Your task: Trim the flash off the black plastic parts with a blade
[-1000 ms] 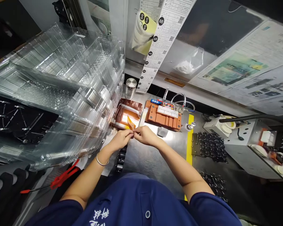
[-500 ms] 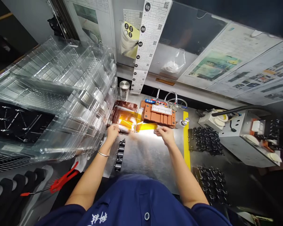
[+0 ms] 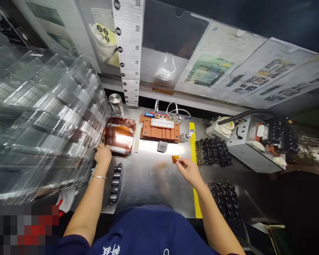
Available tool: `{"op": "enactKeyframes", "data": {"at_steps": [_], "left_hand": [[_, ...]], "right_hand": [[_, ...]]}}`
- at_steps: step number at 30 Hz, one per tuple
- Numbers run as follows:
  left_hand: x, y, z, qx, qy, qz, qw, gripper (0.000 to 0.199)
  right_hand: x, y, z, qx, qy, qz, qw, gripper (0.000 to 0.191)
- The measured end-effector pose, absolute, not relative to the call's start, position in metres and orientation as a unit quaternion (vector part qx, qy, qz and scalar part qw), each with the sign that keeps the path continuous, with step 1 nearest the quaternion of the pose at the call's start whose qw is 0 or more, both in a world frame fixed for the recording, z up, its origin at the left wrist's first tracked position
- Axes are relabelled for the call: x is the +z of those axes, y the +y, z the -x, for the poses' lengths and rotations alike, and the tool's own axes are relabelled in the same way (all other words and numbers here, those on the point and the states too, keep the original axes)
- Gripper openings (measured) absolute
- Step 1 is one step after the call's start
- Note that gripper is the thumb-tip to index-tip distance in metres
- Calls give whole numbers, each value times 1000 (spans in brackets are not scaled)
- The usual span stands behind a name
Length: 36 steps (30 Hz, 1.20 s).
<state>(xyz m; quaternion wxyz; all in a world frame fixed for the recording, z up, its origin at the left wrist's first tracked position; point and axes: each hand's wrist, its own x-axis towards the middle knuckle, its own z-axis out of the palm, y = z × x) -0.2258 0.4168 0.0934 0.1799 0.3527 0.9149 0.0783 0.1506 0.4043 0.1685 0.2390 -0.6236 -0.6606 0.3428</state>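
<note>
Grip: over a brushed-steel workbench (image 3: 149,184), left hand (image 3: 103,156) open, touching the edge of a rectangular amber film stack (image 3: 119,136); right hand (image 3: 188,170) pinching a small square amber film piece (image 3: 175,159) at its fingertips, near a yellow tape stripe (image 3: 192,152).

Lower-left corner obscured by a pixelated patch (image 3: 23,229); stack of clear plastic trays (image 3: 45,120) cut off by the left edge. Small orange piece (image 3: 175,159) too small to be identified; left hand (image 3: 103,156) blurred at the fingertips.
</note>
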Motion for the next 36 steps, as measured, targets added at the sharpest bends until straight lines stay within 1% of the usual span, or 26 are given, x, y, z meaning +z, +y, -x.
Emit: {"op": "enactKeyframes", "data": {"at_steps": [3,5,7,8,9,10,12,15,17,19,23,25,27,29,32,33,34,36], "left_hand": [[106,413,206,60,926,-364,86,45],[115,428,177,90,901,-421,49,45],[122,460,129,131,817,-551,107,36],[124,482,98,141,755,-620,160,31],[124,506,65,136,669,-696,225,29],[123,532,29,129,612,-737,258,26],[117,585,-42,125,558,-770,282,27],[106,656,-127,126,533,-782,298,35],[99,691,-160,121,524,-783,312,36],[92,711,-176,109,514,-784,331,33],[85,709,-173,94,485,-779,386,24],[90,692,-159,104,462,-751,461,23],[101,669,-134,108,431,-703,555,33],[111,644,-92,90,402,-667,621,48],[117,608,-9,41,381,-606,697,68],[117,598,17,46,387,-536,749,70],[115,590,41,72,404,-477,777,65],[112,579,73,153,485,-362,782,49]], "right_hand": [[169,404,-164,337,-708,590,193,21],[168,407,-171,345,-725,574,163,21],[167,413,-175,350,-742,556,132,21],[166,417,-176,346,-755,545,116,20],[166,422,-177,339,-769,533,99,19],[167,426,-178,330,-785,518,82,18],[168,433,-179,312,-814,488,43,17],[171,438,-187,295,-844,448,8,15],[172,439,-194,294,-853,432,8,13],[170,440,-200,298,-854,426,16,13],[167,448,-204,306,-855,419,30,13],[166,458,-202,321,-857,399,53,14],[163,471,-200,352,-846,385,111,17],[156,489,-200,394,-790,423,206,19],[135,519,-199,445,-602,558,359,13],[126,529,-197,460,-518,597,404,11],[116,538,-194,475,-436,624,442,13],[98,551,-184,498,-305,651,485,18]]}}
